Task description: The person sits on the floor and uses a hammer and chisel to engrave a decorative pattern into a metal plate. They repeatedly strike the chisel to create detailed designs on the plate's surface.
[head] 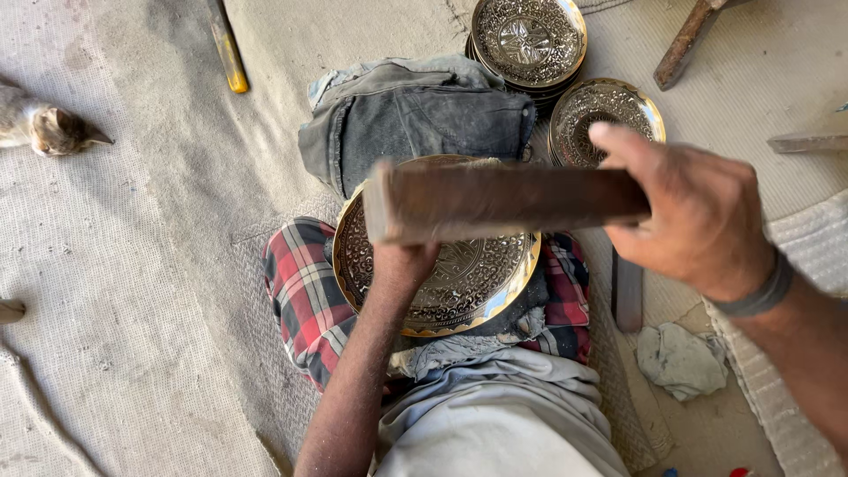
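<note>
Woven matting (132, 336) is covering the floor, and the person is sitting on it with an engraved brass plate (459, 283) lying in the lap over a red plaid cloth (305, 296). Right hand (698, 216) is gripping a flat wooden block (503, 201), fingers wrapped tight round its end, holding it level just above the plate. Left hand (402, 261) is resting on the plate, mostly hidden under the block, so its grip cannot be told. More engraved plates (528, 40) are stacking up beyond folded jeans (415, 119); a cat (44, 128) is lying at far left.
</note>
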